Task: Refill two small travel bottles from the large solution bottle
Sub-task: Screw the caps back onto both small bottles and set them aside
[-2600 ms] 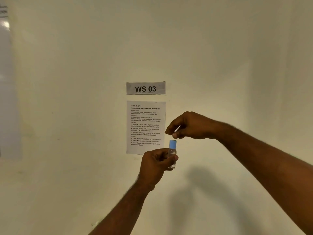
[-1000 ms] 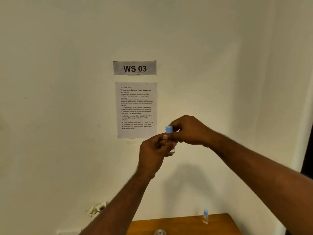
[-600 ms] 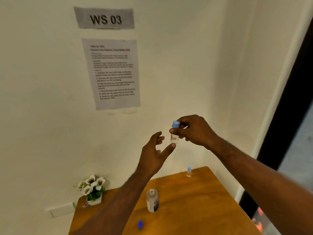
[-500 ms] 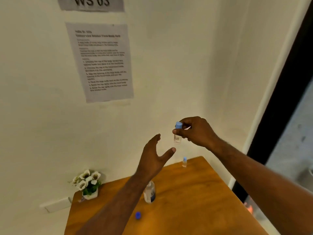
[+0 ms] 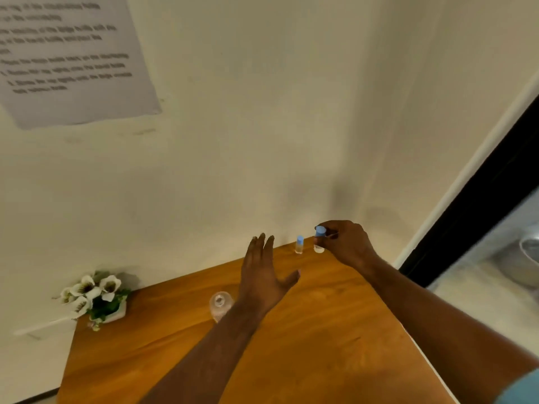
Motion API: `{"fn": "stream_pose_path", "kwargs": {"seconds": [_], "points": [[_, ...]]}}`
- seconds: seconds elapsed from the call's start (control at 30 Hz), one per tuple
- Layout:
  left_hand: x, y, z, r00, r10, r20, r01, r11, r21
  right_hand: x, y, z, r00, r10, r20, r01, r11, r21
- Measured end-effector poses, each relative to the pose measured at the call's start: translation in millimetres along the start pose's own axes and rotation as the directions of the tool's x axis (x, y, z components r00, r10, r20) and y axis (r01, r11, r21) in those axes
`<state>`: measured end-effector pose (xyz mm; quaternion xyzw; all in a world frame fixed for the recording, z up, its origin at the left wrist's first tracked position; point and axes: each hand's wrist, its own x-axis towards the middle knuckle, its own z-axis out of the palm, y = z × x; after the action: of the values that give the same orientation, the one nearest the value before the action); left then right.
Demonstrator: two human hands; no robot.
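My right hand (image 5: 347, 243) pinches a small clear travel bottle with a light blue cap (image 5: 319, 239) at the far edge of the wooden table (image 5: 320, 330), near the wall. Just left of it a second capped travel bottle (image 5: 299, 244) stands upright. My left hand (image 5: 262, 275) hovers flat over the table with fingers spread and holds nothing. The large clear solution bottle (image 5: 219, 305) stands uncapped, partly behind my left forearm. Whether the held bottle touches the table I cannot tell.
A small pot of white flowers (image 5: 96, 295) sits at the table's far left corner. A printed instruction sheet (image 5: 67, 59) hangs on the wall above. A dark door frame (image 5: 478, 205) runs along the right, past the table's right edge.
My left hand let go of the small bottle and opened. My right hand took the bottle and carried it down beside the other travel bottle. The view tilted down to the table.
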<state>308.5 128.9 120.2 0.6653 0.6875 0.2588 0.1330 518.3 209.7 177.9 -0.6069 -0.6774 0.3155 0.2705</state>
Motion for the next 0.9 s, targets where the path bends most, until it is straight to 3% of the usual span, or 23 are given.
{"fn": "stream_pose_path", "kwargs": {"seconds": [0.4, 0.53, 0.9], "points": [[66, -36, 117, 0.977, -0.158, 0.14, 0.127, 0.97, 0.206, 128, 118, 67, 0.987, 0.114, 0.11, -0.103, 0.99, -0.099], [77, -51, 135, 0.97, -0.193, 0.146, 0.153, 0.957, 0.246, 150, 130, 87, 0.973, 0.112, 0.202, -0.084, 0.986, -0.144], [83, -69, 153, 0.957, -0.237, 0.166, 0.186, 0.944, 0.272, 161, 150, 109, 0.963, 0.155, 0.221, -0.11, 0.973, -0.202]]}}
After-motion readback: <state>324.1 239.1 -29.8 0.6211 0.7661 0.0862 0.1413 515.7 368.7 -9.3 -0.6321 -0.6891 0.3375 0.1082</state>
